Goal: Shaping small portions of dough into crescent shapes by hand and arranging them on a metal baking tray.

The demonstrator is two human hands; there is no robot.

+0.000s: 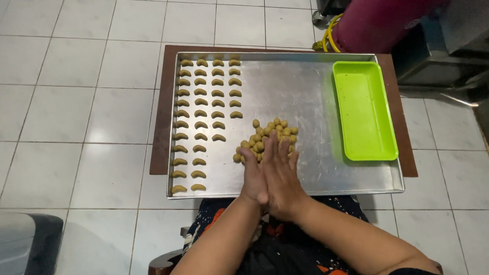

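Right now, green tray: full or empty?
Empty. The green tray shows only its bare inside; the dough pieces lie on the metal sheet beside it.

A loose heap of small yellowish-green dough balls (267, 137) is seen piled near the middle of a metal baking tray (309, 89). The nearest balls are partly hidden beneath the fingertips of two pressed-together hands.

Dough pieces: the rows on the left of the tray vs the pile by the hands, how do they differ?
The rowed pieces are bent into crescents; the piled pieces are small rounded lumps. The rowed pieces lie apart in four neat columns on the metal tray; the piled pieces are heaped, touching each other. The left hand and right hand, pressed palm to palm, sit at the pile; the rows lie untouched. Both share the same yellowish-green dough colour.
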